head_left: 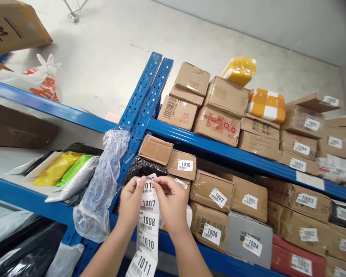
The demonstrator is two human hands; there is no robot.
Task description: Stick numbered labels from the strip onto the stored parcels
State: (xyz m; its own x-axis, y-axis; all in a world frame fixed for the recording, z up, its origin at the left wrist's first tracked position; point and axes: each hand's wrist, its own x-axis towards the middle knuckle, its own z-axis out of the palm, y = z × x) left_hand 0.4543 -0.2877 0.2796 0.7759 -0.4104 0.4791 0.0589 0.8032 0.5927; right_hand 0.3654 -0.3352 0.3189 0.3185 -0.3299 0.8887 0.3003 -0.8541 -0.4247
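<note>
A long strip of white number labels hangs down between my forearms, printed with 1007, 1008, 1010 and 1011 below its top label. My left hand pinches the strip's top left edge, thumb on its face. My right hand pinches the top right edge close by, partly covering the upper label. Right behind my hands are a box labelled 1010, a plain small box and a black bubble-wrapped parcel. Just right of my right hand sits a box labelled 1007.
Blue shelf beams and a blue upright frame the rack. Numbered boxes fill the right shelves. A clear plastic bag hangs at the upright. Colourful mailer bags lie on the left shelf, with a white knotted bag above.
</note>
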